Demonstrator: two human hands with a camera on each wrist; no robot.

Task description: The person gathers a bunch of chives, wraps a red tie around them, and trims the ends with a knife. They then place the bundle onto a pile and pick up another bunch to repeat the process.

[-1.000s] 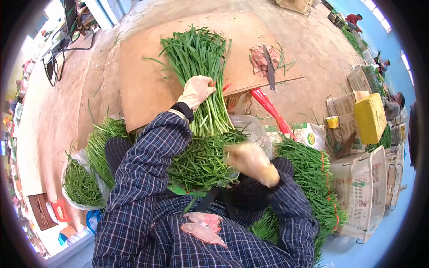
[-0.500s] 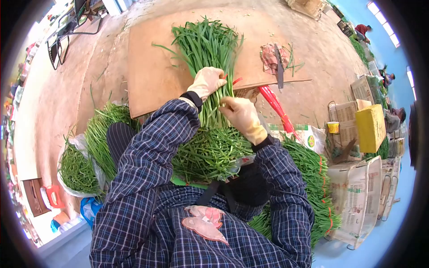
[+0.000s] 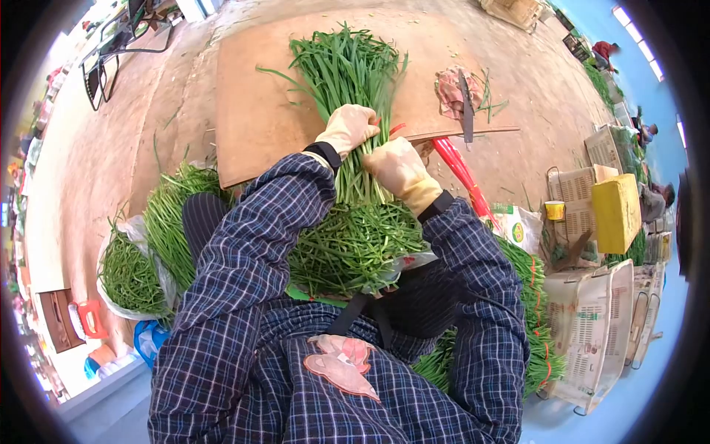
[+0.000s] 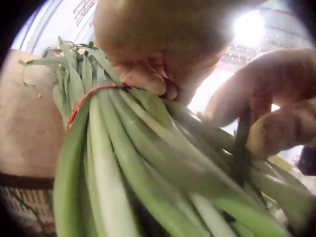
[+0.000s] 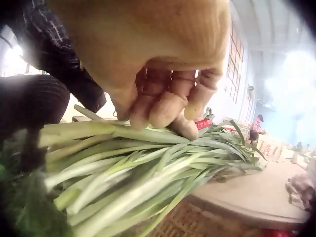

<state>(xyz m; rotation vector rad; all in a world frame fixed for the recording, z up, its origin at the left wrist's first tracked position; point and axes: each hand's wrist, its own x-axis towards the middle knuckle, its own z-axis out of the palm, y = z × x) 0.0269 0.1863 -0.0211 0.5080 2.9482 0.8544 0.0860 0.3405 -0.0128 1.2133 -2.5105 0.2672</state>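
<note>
A bundle of long green leafy stems [image 3: 347,70] lies on the board, pale ends towards the body. My gloved left hand [image 3: 347,129] grips it at a red tie [image 4: 94,94]; in the left wrist view, the curled fingers [image 4: 148,81] press beside that tie. Just below and right, my gloved right hand [image 3: 398,169] pinches a dark green strand [image 4: 241,143] at the bundle's side. From the right wrist view, its curled fingers [image 5: 165,109] lie against the pale stems [image 5: 123,168]. Under the stem ends is a heap of loose greens [image 3: 355,248].
A knife [image 3: 467,107] rests on a pink cloth [image 3: 448,90] at the board's [image 3: 255,111] right side. Red strips [image 3: 462,174] hang beside the board. More greens [image 3: 133,274] stand at the left, with crates [image 3: 592,325] and a yellow block [image 3: 616,214] at the right.
My right hand has moved up from over the loose heap to the bundle's stems, where its fingers have closed. The left hand keeps its grip at the tie.
</note>
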